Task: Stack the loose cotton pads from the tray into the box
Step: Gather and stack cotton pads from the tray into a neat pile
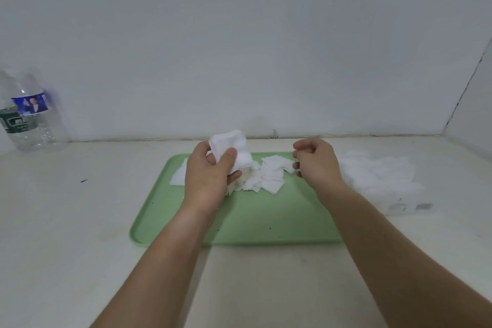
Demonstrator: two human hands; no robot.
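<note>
A green tray (239,224) lies on the table in front of me. Several loose white square cotton pads (269,178) lie in a heap at its far side. My left hand (210,178) holds a stack of cotton pads (234,152) lifted above the tray, with the thumb pressed on its front. My right hand (316,162) is beside the heap with its fingers curled, and thumb and forefinger pinch the right edge of one pad (286,164). The clear box (383,184), with white pads in it, stands on the table just right of the tray.
Two clear plastic water bottles (29,112) stand at the far left against the white wall. A side wall closes in at the far right, behind the box. Bare pale tabletop (66,208) surrounds the tray.
</note>
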